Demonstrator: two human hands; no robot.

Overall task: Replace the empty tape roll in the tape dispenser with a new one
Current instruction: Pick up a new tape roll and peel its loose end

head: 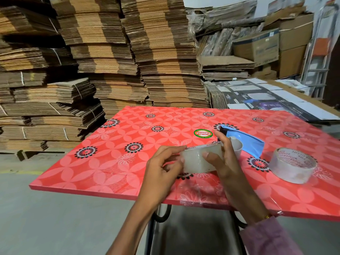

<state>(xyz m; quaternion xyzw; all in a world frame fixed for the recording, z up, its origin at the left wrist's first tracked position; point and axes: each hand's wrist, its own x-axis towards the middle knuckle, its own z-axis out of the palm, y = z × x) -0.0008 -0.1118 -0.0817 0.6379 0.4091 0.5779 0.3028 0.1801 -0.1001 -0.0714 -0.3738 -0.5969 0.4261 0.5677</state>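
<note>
We pinch the roll [199, 160] between both hands: left [161, 169] fingers curl behind it, right [223, 159] thumb presses its face, probably hunting the tape's end. Beyond our fingertips waits the dispenser [244, 139].

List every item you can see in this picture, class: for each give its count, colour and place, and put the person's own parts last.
tape roll in the hands: 1, clear whitish, above the table's near middle
second tape roll: 1, clear with red-print core, flat on table, right
tape dispenser: 1, blue, on table behind the hands
table: 1, red floral
sticker: 1, green, red and white, table centre
flattened cardboard stacks: many, brown, behind table
cartons: several, brown, back right
left hand: holds the roll
right hand: holds the roll
</note>
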